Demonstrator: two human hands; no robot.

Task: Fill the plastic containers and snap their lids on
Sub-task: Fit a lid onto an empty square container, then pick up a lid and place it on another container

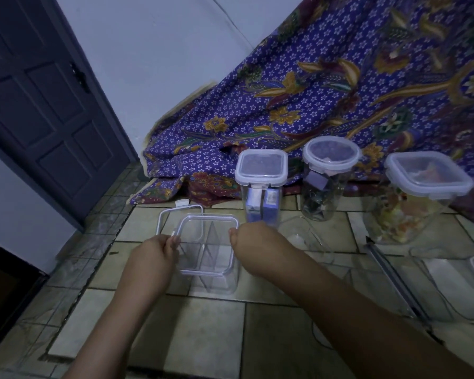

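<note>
1. A dark panelled door (39,105) fills the far left, with pale wall beside it and a tiled floor (203,324) running below.
2. The left hand (151,258) sits at the left edge of a clear square container (207,258) standing on the floor. Its thumb and fingers are curled together and pinch the container's left rim near the far corner, at a small white latch piece.
3. The clear square container has a lid (208,244) lying on its top, white-rimmed and see-through; whether it is fully seated cannot be told. A clear divider shows inside; no contents are visible.
4. Just behind the container, on the left, a second clear lid (179,220) with a white frame is partly overlapped by it.
5. The right hand (253,242) meets the container's right rim near the far corner; the thumb tip presses at the lid's edge. The other fingers are hidden behind the hand, so their spread cannot be told.
6. Behind stand three filled, lidded containers: a tall square one (262,184), a round jar (329,176), and a wide square one (422,192).
7. Behind them hangs a purple floral cloth (340,91).
</note>
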